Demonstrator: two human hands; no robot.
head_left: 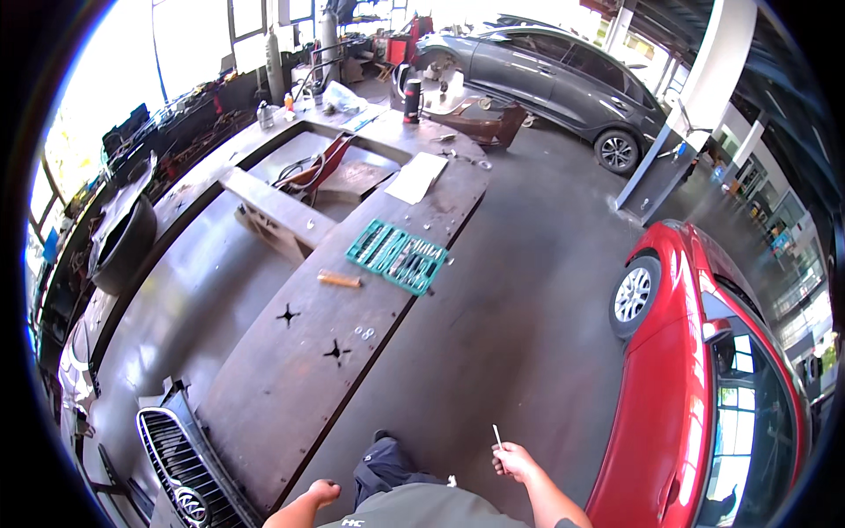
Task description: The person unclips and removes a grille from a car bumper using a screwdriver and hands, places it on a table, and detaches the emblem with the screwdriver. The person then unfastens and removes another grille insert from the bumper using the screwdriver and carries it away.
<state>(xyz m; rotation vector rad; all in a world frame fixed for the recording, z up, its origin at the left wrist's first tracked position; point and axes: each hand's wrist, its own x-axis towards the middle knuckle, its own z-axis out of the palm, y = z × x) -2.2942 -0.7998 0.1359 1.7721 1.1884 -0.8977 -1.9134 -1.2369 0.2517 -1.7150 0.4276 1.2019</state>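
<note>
My right hand (516,459) is low in the picture, over the grey concrete floor, pinching a thin white stick (497,436) that points upward. Beside my body, my left hand (324,491) is closed in a loose fist with nothing seen in it, close to the near end of a long brown metal ramp (290,387). On that ramp, further away, lie a green tray of tools (398,256) and a wooden-handled tool (340,280). My dark trouser leg and shoe (385,453) show between the hands.
A red car (695,387) stands at my right. A car grille (180,471) rests at lower left beside the pit (194,282). A white sheet (416,177) lies on the ramp. A tyre (123,246) sits left, and a grey car (546,84) stands raised at the back.
</note>
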